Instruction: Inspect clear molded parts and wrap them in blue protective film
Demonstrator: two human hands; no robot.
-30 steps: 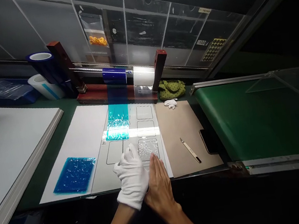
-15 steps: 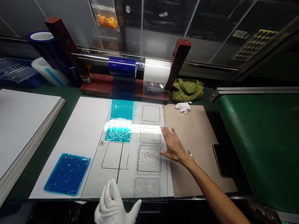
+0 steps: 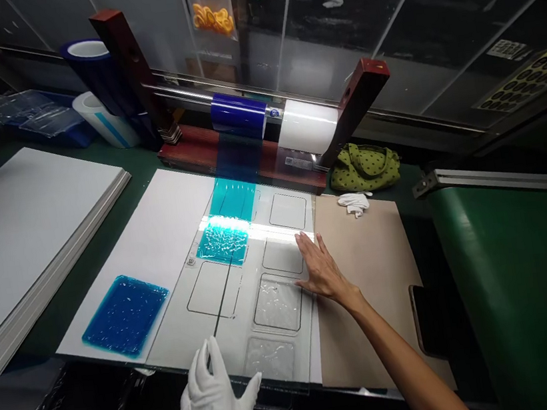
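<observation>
My left hand, in a white glove, is at the front edge of a clear sheet marked with black rounded outlines. Its thumb stands apart from the fingers. A thin dark line runs across the sheet towards its fingertips; whether they touch it, I cannot tell. My bare right hand rests near the sheet's right side, fingers stretched out. Just left of it are a clear bubbled pad and another. Teal-looking film comes down onto the sheet from the blue roll.
A dark red stand holds the blue roll and a white roll. A blue bubbled pad lies left, beside a white stack. Right are brown board, a phone, a green pouch and a green surface.
The camera view has shifted, so the table's right side sits further right and lower. Both hands keep nearly the same places by the sheet, and their shapes are much the same.
</observation>
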